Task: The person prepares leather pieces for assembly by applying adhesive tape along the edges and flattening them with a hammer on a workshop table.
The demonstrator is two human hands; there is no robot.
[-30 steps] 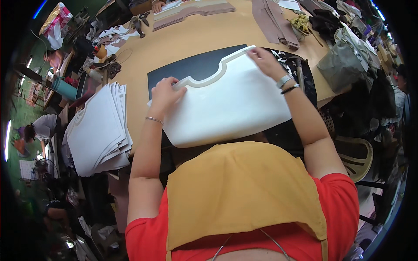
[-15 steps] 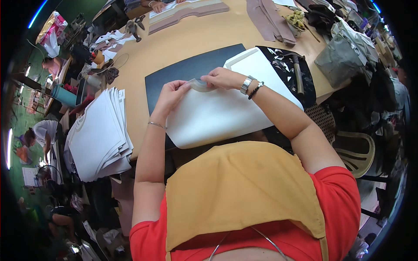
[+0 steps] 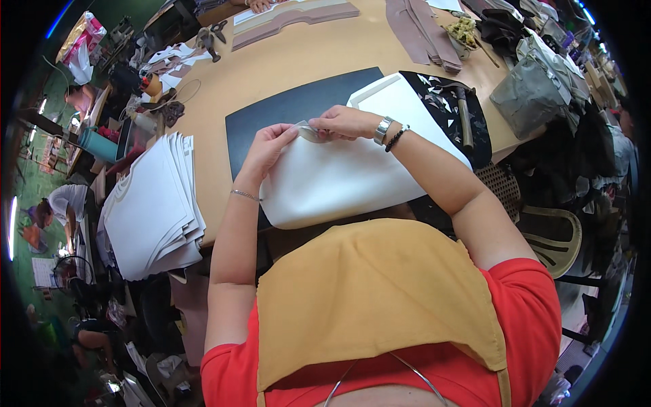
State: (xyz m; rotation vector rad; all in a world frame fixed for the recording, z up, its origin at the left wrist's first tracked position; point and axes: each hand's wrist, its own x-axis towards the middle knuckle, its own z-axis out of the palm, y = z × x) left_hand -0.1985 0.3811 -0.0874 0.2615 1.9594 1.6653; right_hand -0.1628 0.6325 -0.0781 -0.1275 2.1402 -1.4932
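Observation:
Between my two hands is a small translucent curved strip [image 3: 311,131]; its exact kind is not clear. My left hand [image 3: 273,144] pinches its left end between thumb and fingers. On the other end the fingers of my right hand [image 3: 348,123] are closed. Under both hands lies a large white sheet [image 3: 339,180] with a folded upper edge, its lower side curving over the table's near edge. A dark cutting mat [image 3: 268,122] shows beneath and beyond the sheet.
A stack of white cut sheets [image 3: 152,203] lies at the left. A hammer [image 3: 464,115] rests on a black piece with white scraps at the right. Mauve strips [image 3: 424,37], scissors [image 3: 218,32] and a grey bag [image 3: 529,88] are farther off. Another person's hands [image 3: 259,5] are across the table.
The strip has tilted and shows less of its curve between my hands. My right hand has shifted slightly left, and the view has moved a little.

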